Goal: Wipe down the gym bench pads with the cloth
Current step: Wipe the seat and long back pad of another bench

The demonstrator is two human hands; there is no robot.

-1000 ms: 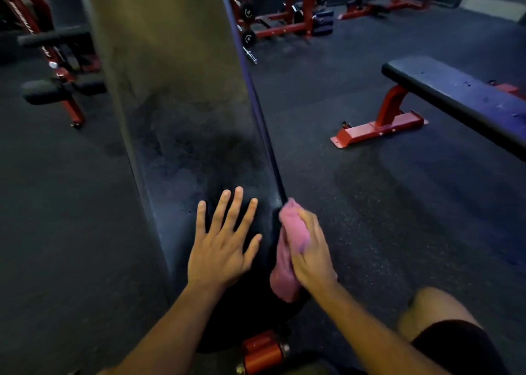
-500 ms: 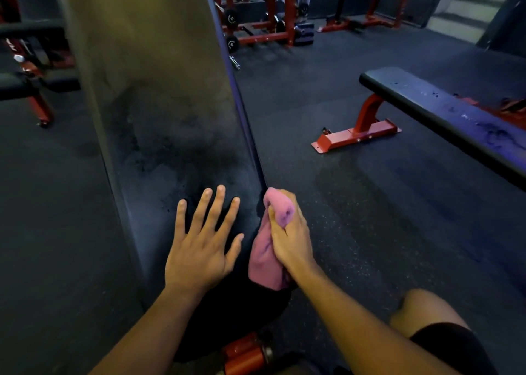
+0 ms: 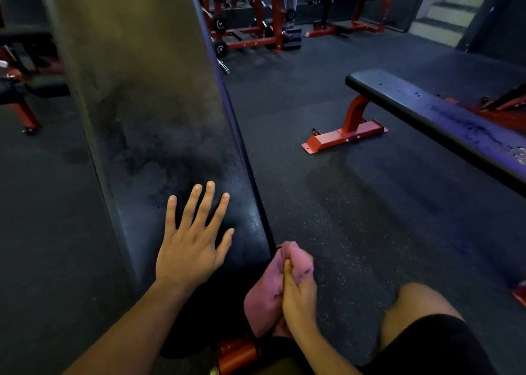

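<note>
Bench pad [image 3: 148,95] cut off at the top edge; cloth [image 3: 264,295] partly hidden behind right hand [image 3: 299,297].

— What does the pad look like?
— The long black upholstered bench pad [image 3: 159,112] rises steeply up and away, its surface dull and smudged grey higher up, darker near the bottom end.
— And the cloth?
— The crumpled pink fabric cloth [image 3: 266,292] is bunched against the pad's lower right edge, hanging in folds. Beyond lies a flat black padded bench [image 3: 444,118] on a red steel frame.
</note>
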